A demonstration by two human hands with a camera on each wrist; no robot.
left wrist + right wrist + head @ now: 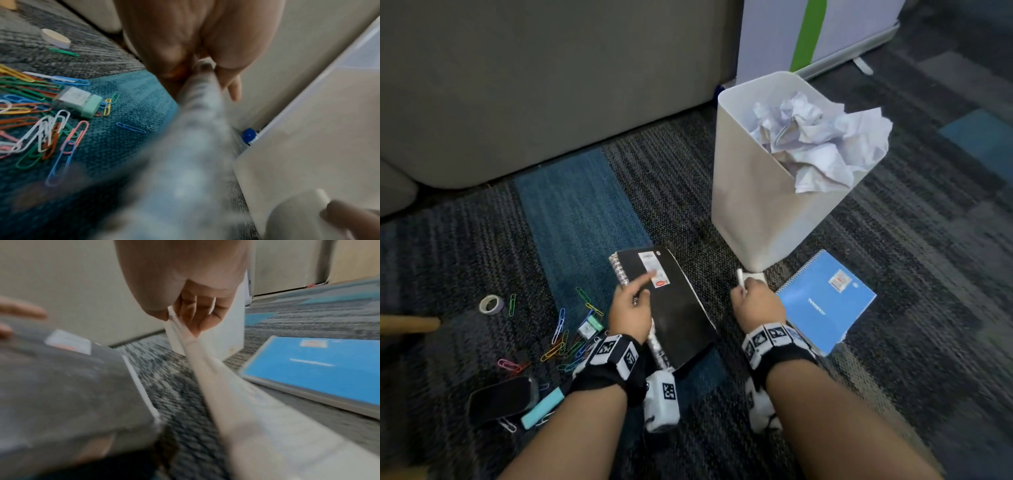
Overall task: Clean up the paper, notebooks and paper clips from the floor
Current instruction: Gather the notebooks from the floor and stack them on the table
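Person's left hand (628, 310) grips a black spiral notebook (674, 308) by its wire edge, fingers (642, 282) over the cover, thumb under; book tilted just above the floor (585, 212). Right hand (758, 303) pinches white paper (743, 277) betw. thumb & curled fingers, beside a white bin (753, 205) of crumpled paper. Blue notebook (825, 301) lies flat to the right. Coloured paper clips (566, 337) lie scattered to the left.

Two spiral notebooks are in view: a black notebook (671, 308) and a blue notebook (825, 301). One white bin (750, 212) stands on the carpet, with one tape roll (491, 304) and one small clip box (590, 327). The coloured paper clips (565, 339) overlap in a loose scatter, too tangled to count exactly, well over a dozen.
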